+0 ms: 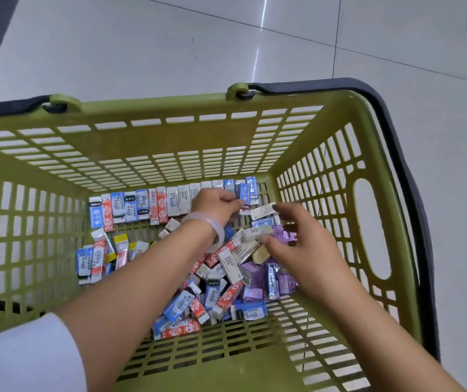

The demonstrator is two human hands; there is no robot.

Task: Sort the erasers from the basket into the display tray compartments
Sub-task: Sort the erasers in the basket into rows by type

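Reaching into the green basket [297, 128], both hands work the eraser heap. The left hand [215, 203] curls its fingers around something small near the upright row of erasers [153, 205]; the right hand [300, 244] pinches a white eraser [263, 209] above the loose pile [226, 278]. A careless nudge could topple that row (no display tray is in view), and the light pinch might drop its eraser back.
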